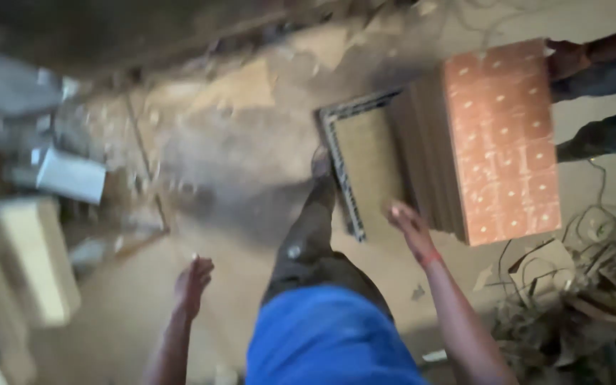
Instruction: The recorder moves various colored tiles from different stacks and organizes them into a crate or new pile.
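Note:
My right hand [408, 227] reaches forward with fingers apart, its tips at the near edge of a stack of flat panels [429, 157]. The top panel [502, 139] is orange with pale dots. A framed board with a patterned border [356, 162] lies on the ground beside the stack. Lower left, my left hand [192, 284] hangs in the air with loosely curled fingers and holds nothing. My leg in dark trousers [311, 235] steps toward the framed board. Another person's hand [566, 58] grips the stack's far corner.
The frame is motion-blurred. Dry sticks and debris [593, 285] are piled at lower right. Pale boxes [37, 257] and white scraps [71, 175] sit at the left. The dirt floor [237, 150] is littered with torn card pieces.

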